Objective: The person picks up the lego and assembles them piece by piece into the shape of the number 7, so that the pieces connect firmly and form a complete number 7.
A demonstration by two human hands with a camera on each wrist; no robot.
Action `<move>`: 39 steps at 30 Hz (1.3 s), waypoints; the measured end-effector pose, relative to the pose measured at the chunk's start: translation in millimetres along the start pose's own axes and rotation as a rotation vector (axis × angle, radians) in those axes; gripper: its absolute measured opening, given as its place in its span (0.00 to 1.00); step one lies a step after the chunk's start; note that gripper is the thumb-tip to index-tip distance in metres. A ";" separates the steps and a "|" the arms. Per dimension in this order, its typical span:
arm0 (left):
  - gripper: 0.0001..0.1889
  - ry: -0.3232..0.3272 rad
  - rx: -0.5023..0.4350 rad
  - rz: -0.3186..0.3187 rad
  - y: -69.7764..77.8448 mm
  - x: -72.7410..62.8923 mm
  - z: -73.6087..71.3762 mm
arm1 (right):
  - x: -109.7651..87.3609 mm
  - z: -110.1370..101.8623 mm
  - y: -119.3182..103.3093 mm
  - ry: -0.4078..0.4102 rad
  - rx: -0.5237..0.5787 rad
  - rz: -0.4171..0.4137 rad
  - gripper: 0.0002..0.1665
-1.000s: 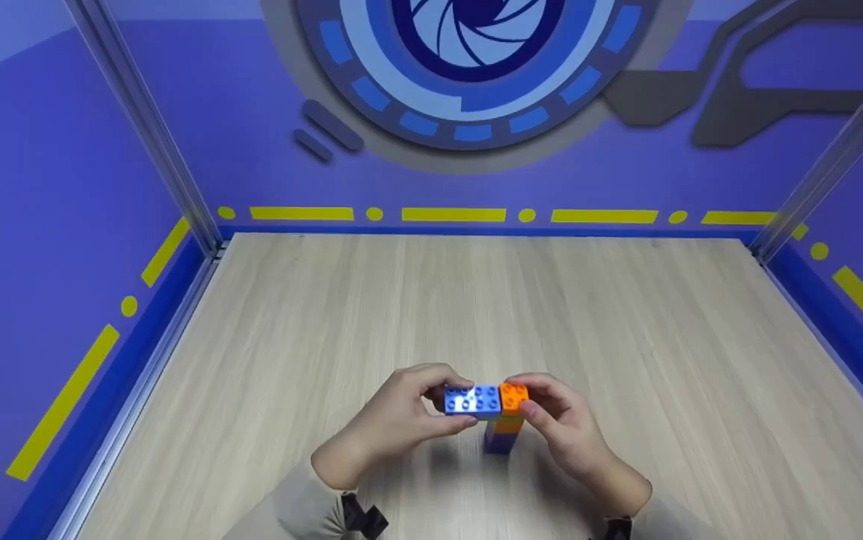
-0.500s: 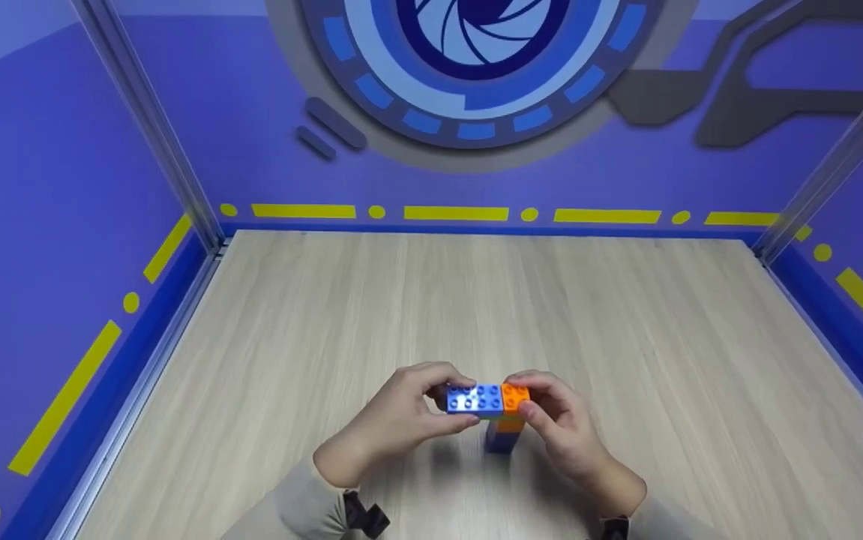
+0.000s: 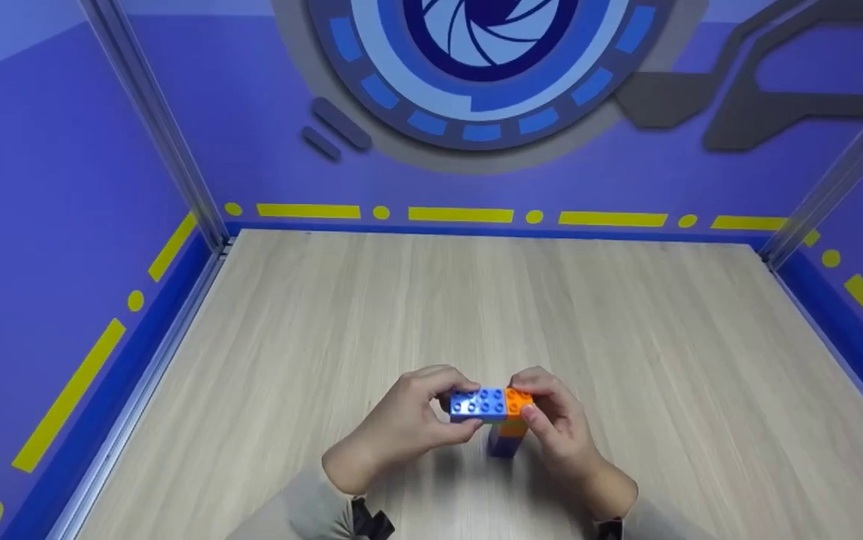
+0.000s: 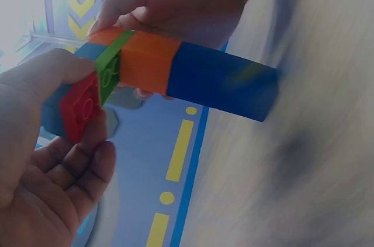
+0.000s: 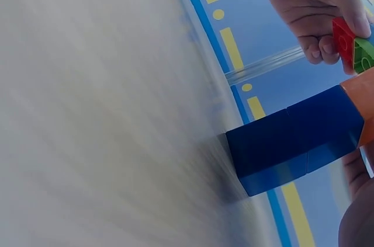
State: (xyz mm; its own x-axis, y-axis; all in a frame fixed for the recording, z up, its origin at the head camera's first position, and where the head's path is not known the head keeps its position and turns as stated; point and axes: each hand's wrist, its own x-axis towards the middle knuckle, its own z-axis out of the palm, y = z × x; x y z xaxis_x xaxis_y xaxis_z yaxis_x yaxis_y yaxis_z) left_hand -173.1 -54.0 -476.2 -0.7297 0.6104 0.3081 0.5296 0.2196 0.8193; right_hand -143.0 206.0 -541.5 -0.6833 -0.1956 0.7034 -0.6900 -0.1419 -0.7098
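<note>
My left hand (image 3: 405, 420) grips a blue toy building brick (image 3: 480, 405) with studs on top, at the upper left of a brick tower. From the right, my right hand (image 3: 566, 424) pinches a small orange brick (image 3: 519, 397), flush beside the blue one. Below the blue brick, the left wrist view shows a red brick (image 4: 78, 108) and a green brick (image 4: 111, 70), open undersides facing down. Under the green one comes another orange brick (image 4: 147, 63), then a blue column (image 4: 222, 80), which the right wrist view shows as two dark blue bricks (image 5: 295, 142).
A light wood table (image 3: 401, 300) lies beneath, with the tower near its front middle. Purple-blue panels (image 3: 26, 210) with yellow dashes enclose the back and sides. Metal posts (image 3: 154, 120) stand at the back corners. Whether the tower's foot touches the table is unclear.
Both hands keep their hold on the bricks. The whole head view has shifted slightly, so hands and tower appear a little further right. The right wrist sits slightly nearer the tower.
</note>
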 end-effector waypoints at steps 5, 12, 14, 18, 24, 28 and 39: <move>0.15 0.015 0.014 0.038 -1.4 1.4 3.1 | 0.2 0.5 1.2 0.007 0.000 -0.019 0.26; 0.16 0.068 0.194 0.196 -3.6 1.9 3.4 | 6.8 2.1 3.4 -0.007 -0.010 -0.035 0.27; 0.18 0.085 0.362 0.289 -2.9 2.3 3.5 | 7.5 2.6 3.7 -0.004 -0.014 -0.039 0.26; 0.22 0.104 0.655 0.443 -3.2 3.1 2.6 | 6.1 4.0 4.0 0.002 -0.011 -0.040 0.26; 0.23 0.076 0.758 0.515 -3.5 3.5 -6.4 | 3.7 1.5 0.8 0.000 -0.024 -0.017 0.25; 0.25 0.092 0.741 0.558 -5.2 1.6 -11.7 | 2.1 -0.4 -3.7 -0.001 -0.084 0.021 0.23; 0.14 0.139 0.770 0.641 -3.1 3.2 -16.8 | 4.4 -12.0 -14.1 -0.006 -0.349 -0.022 0.23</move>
State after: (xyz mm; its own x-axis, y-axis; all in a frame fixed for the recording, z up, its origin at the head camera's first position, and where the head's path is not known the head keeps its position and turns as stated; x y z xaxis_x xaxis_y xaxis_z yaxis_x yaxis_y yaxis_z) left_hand -184.3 -65.5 -469.6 -0.2277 0.7020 0.6748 0.9385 0.3428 -0.0399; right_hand -139.2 218.8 -527.9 -0.6668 -0.2022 0.7173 -0.7451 0.1937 -0.6381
